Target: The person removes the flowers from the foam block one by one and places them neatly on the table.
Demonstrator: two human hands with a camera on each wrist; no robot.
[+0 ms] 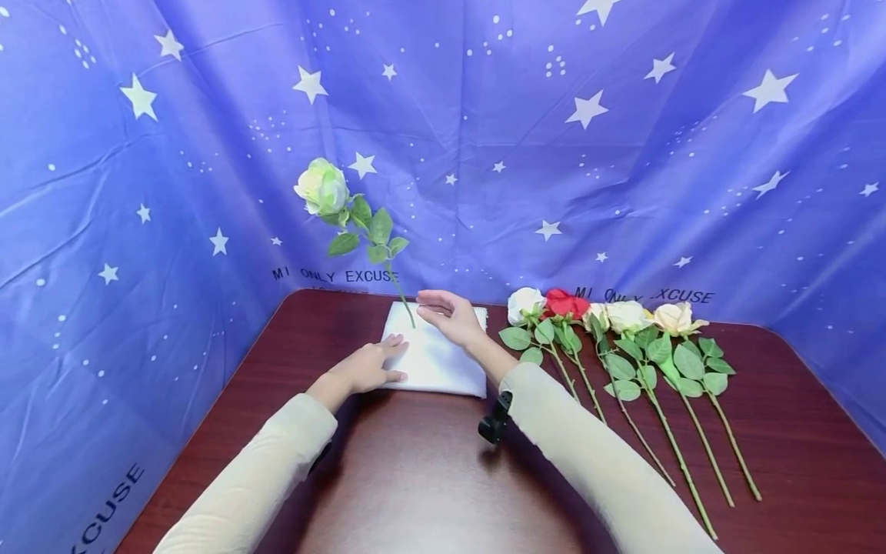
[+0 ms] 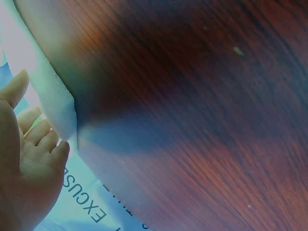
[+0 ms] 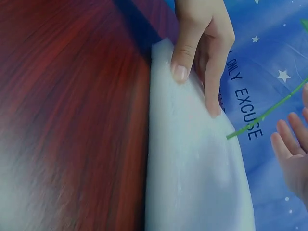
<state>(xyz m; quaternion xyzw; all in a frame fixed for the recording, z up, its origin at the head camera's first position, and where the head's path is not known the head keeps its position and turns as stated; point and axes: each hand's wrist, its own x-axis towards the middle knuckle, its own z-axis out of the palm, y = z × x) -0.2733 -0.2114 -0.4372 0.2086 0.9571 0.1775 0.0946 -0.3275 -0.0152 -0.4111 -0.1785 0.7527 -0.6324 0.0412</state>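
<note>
Standing in white foam block [image 1: 436,358], green-white rose [image 1: 322,187]; both hands' fingers [image 1: 388,345] straight, unclenched.

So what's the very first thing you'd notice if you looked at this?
A pale green rose stands up tall, its stem planted in a white foam block at the back of the dark wooden table. The left hand rests flat on the block and the right hand hovers open beside the stem. To the right, a row of roses lies on the table, one of them red, in front of a blue starry cloth.
</note>
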